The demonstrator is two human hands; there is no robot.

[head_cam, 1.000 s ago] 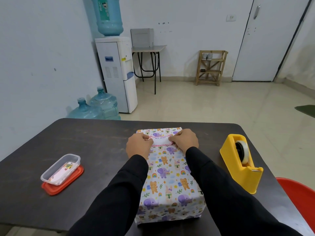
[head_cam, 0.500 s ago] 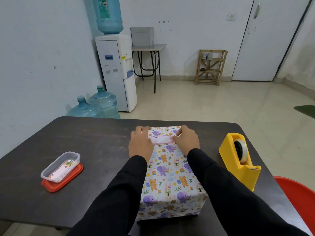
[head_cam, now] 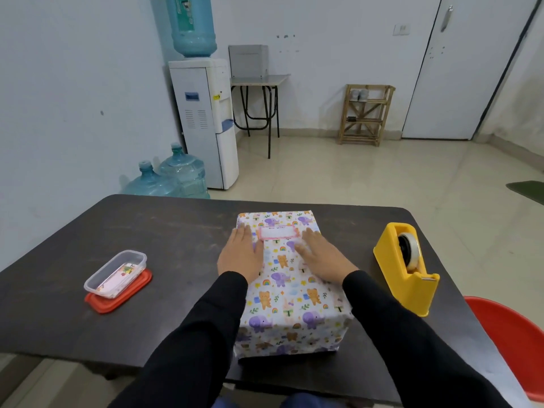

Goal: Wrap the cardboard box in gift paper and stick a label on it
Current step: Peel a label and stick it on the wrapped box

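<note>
Table (head_cam: pixel 176 231): dark top with rounded far corners. Its far edge crosses mid-frame and its near edge runs along the bottom.
Container (head_cam: pixel 116 273): one, clear plastic, lower left of the frame. It sits on one red lid (head_cam: pixel 100 304), with printed stickers inside. It is set in from the table's left edge.
Room, left: a wide stretch of tabletop shows between the container and the left hand.
Left hand (head_cam: pixel 240 254): lies flat with fingers straight along the left top edge of the wrapped box. The fingertips are just beside the label's left end. It grips nothing.
Wrapped box (head_cam: pixel 288 295): one, centre frame, in animal-print paper, lying lengthwise away from the viewer. Its far end is near the table's far edge and its near end is close to the near edge.
Label (head_cam: pixel 278 232): one, white with a pink border, on the box top at the far end, between the two hands.
Right hand (head_cam: pixel 322 257): palm down with fingers extended on the box top, just right of the label. It holds nothing.
Room, right: a narrower strip of tabletop shows between the box and the tape dispenser.
Tape dispenser (head_cam: pixel 403 269): one, yellow, with a roll mounted, near the table's right edge.
Red chair (head_cam: pixel 509 343): one, part seen at lower right, beyond the table edge.
Water bottles (head_cam: pixel 176 172): three counted at upper left. Two stand on the floor and one sits atop the cooler.
</note>
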